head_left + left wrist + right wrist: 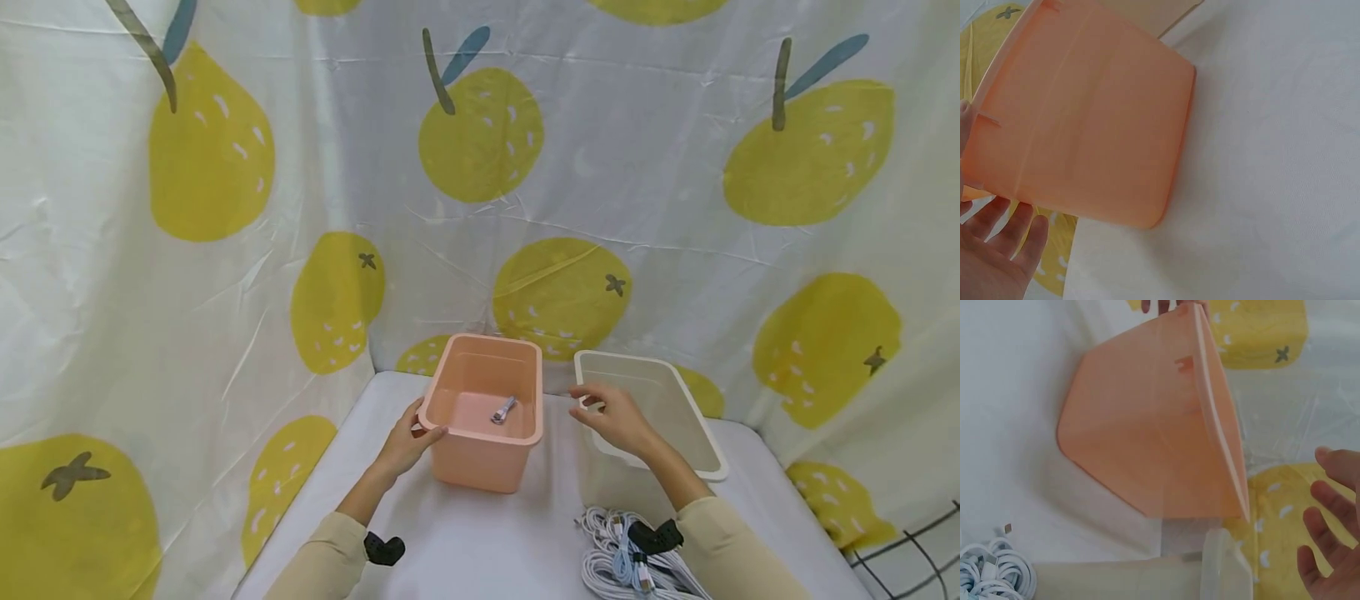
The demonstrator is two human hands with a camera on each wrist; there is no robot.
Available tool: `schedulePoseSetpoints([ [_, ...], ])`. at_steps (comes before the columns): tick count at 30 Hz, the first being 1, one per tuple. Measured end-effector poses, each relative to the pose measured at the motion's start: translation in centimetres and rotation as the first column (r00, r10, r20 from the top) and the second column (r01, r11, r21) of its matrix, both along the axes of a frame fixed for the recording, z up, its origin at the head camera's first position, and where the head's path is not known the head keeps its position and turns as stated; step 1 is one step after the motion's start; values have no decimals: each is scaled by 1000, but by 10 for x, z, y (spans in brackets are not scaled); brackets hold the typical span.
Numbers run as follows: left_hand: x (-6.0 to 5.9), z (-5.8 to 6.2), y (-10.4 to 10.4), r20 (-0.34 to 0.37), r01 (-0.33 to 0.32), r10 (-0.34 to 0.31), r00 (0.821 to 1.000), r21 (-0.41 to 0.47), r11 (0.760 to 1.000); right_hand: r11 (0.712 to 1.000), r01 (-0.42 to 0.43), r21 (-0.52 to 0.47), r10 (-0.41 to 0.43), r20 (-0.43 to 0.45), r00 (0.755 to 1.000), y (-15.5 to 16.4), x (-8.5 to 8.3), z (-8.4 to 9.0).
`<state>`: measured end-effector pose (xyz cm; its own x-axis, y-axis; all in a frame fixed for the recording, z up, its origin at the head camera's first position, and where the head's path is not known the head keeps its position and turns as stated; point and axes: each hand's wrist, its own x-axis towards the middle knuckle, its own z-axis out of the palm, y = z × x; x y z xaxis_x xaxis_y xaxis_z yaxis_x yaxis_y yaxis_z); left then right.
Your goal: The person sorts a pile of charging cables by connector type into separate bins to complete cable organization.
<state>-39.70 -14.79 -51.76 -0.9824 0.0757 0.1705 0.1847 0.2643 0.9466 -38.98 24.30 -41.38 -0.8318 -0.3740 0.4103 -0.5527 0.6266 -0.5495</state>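
Observation:
A peach plastic bin [486,460] stands on the white table, its opening facing up. My left hand [402,442] grips the bin's near left rim, thumb over the edge and fingers underneath. Inside, on the bin's floor, lies a small white item with a metallic end [503,410]. My right hand [613,417] holds nothing; its fingers are spread and slightly bent, close over the left rim of a cream bin [651,363]. In the right wrist view the right-hand fingers [1329,534] are apart from the peach bin.
Coiled white cables [611,575], with a pale blue one among them, lie in front of the cream bin, partly under the right forearm. A fruit-print curtain [660,167] hangs behind the table [487,550]. Black wire grid [918,550] shows at lower right.

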Motion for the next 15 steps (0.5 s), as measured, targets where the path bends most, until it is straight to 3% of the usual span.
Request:
schedulePoseSetpoints([
  [9,0,-1,-1,14,-7,7,1000,4,1000,999,-25,-35,23,-54,998,7,6,-10],
  [15,-1,0,0,21,-6,7,1000,-5,1000,999,-8,-52,6,-44,999,12,10,-13],
])
